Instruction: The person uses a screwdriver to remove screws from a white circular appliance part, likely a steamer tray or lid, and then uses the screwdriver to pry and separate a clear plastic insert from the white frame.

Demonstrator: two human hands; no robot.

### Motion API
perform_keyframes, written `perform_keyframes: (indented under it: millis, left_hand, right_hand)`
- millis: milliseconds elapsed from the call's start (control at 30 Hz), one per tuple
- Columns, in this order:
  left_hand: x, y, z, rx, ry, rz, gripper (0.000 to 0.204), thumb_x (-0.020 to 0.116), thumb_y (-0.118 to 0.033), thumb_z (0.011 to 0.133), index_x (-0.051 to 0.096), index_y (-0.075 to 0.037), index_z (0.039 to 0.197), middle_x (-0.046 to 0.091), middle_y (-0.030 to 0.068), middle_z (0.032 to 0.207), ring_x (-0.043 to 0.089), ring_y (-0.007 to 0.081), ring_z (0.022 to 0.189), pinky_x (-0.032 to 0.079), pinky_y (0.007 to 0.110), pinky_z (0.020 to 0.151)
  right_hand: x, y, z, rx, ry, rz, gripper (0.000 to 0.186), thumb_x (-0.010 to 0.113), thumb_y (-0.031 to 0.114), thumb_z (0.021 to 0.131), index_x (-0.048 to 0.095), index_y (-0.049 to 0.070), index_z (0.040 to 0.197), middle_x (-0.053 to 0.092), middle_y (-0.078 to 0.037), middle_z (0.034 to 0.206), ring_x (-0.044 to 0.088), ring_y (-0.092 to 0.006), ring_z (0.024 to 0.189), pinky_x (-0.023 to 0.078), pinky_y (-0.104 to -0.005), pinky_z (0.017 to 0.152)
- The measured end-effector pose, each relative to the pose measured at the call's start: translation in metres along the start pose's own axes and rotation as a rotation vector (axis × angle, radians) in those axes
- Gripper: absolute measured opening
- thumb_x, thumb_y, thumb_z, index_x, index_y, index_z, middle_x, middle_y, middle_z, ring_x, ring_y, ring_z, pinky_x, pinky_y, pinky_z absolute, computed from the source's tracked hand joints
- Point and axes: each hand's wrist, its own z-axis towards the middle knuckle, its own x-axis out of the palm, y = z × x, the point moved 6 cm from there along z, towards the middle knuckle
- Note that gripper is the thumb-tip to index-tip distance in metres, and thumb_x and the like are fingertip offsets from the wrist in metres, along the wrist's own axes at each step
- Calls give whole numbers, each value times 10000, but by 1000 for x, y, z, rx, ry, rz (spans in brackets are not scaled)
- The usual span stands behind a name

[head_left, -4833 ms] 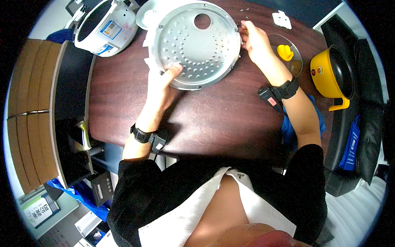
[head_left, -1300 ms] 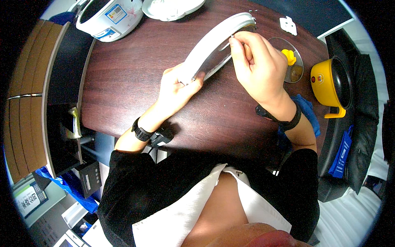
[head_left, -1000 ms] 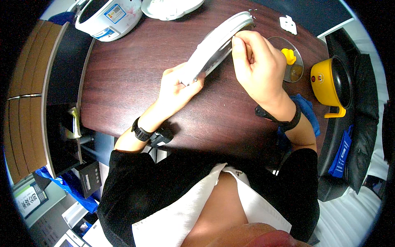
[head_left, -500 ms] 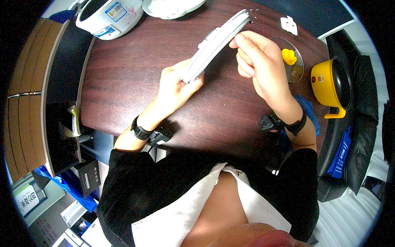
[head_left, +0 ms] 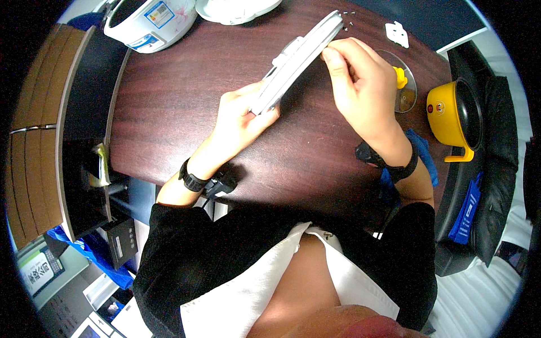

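A flat white plastic lid-like part (head_left: 298, 65) is held on edge above the table, its broad face turned mostly away. My left hand (head_left: 239, 112) is closed round its near end, thumb on the side toward me. My right hand (head_left: 363, 79) is pinched closed at the part's right side, near its far end. What those fingertips hold, if anything, is hidden. Just beyond the part's far end lie several tiny dark screws (head_left: 347, 23). A small white plastic plate with cut-outs (head_left: 397, 35) lies to their right.
A white pot-shaped appliance body (head_left: 155, 28) and a white round part (head_left: 236, 12) stand at the far left. At right are a glass lid (head_left: 409, 93) with a yellow knob, a yellow pot (head_left: 448, 115) and a blue cloth (head_left: 422, 149). Shelving (head_left: 84, 112) borders the brown table (head_left: 163, 112).
My right hand has turned at the wrist and shifted slightly right, its fingertips staying by the part's edge. The left hand and the white part have barely moved.
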Motion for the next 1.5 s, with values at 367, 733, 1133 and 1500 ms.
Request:
perform_keyframes:
  millis: [367, 733, 1133, 1500]
  left_hand:
    - [-3, -2, -1, -40, -60, 11, 242, 638, -53, 713, 604, 18, 942, 625, 123, 822, 603, 165, 675, 475, 269, 626]
    - [-63, 30, 2, -227, -563, -247, 251, 666, -113, 742, 619, 12, 955, 610, 33, 795, 553, 94, 715, 455, 243, 644]
    - [-87, 117, 8, -487, -179, -816, 424, 629, -148, 795, 505, 31, 1158, 598, 108, 1065, 600, 171, 947, 499, 287, 836]
    - [-83, 102, 8, -446, -144, -1289, 445, 581, -16, 771, 455, 72, 1189, 566, 148, 1110, 569, 195, 993, 482, 308, 861]
  right_hand:
    - [30, -22, -23, 903, 282, 1384, 191, 492, 181, 909, 555, 6, 864, 384, 35, 554, 338, -43, 436, 262, -193, 417]
    - [-1, -136, -17, 279, 109, 83, 154, 575, 193, 847, 627, 48, 857, 566, -21, 639, 532, -85, 564, 419, -234, 518]
    - [94, -102, -28, -283, 511, -381, 460, 630, 253, 724, 508, 22, 1103, 489, -165, 1205, 409, -300, 1187, 323, -407, 985]
    - [102, -125, -20, 25, 913, -232, 310, 612, 288, 785, 574, 14, 926, 579, -149, 766, 592, -279, 728, 462, -359, 632]
